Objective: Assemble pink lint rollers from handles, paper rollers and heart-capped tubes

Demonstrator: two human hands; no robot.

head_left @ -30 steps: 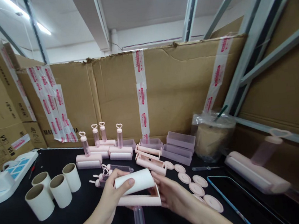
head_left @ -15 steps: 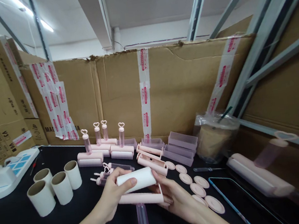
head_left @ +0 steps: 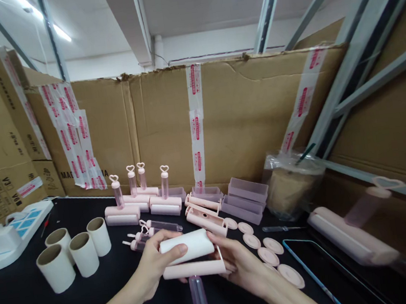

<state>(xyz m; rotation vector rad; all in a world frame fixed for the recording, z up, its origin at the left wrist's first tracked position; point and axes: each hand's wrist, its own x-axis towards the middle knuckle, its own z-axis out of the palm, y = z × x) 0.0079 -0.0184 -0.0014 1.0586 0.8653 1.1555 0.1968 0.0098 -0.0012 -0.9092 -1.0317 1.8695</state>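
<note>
My left hand [head_left: 155, 256] is closed around a white lint roller refill [head_left: 190, 246], thumb on its front side. Just below the roll is a pink lint roller frame [head_left: 193, 270] with a clear purplish handle [head_left: 200, 300] pointing down. My right hand [head_left: 240, 261] grips the frame's right end, and its fingertips touch the roll's right end. Some fingers of both hands are hidden behind the roll and frame. Beyond my hands lie loose clear handles [head_left: 163, 226] with heart-shaped loops and pink open frames [head_left: 207, 220].
At left stand several white paper rolls [head_left: 56, 269] and a power strip [head_left: 30, 227]. Assembled lint rollers [head_left: 122, 215] line the back, beside purplish covers [head_left: 244, 201]. To the right are pink discs [head_left: 268, 256], a screwdriver [head_left: 281, 229], a tablet [head_left: 324, 270] and a bagged cup [head_left: 292, 185].
The pink frame has shifted slightly right, and its handle now slants more. The white roll has tilted a little, its right end near the frame's side arm. Both hands keep their hold.
</note>
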